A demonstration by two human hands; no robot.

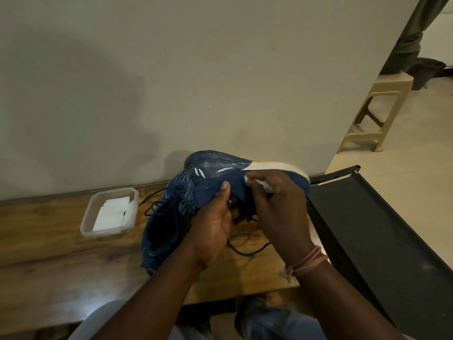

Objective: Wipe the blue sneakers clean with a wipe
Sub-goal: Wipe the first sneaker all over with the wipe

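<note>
Wooden table (61, 261), beige wall (171, 82), blue sneaker (208, 182)

Pink thread band (309, 262), right wrist

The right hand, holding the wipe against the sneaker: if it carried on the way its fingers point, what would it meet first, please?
The right hand points up and left with the wipe already on the blue sneaker, so it would most likely meet the sneaker's side panel at once.

Knit-cloth blue sneaker (208, 185), glossy wooden table (61, 261), clear plastic container (85, 219).
</note>
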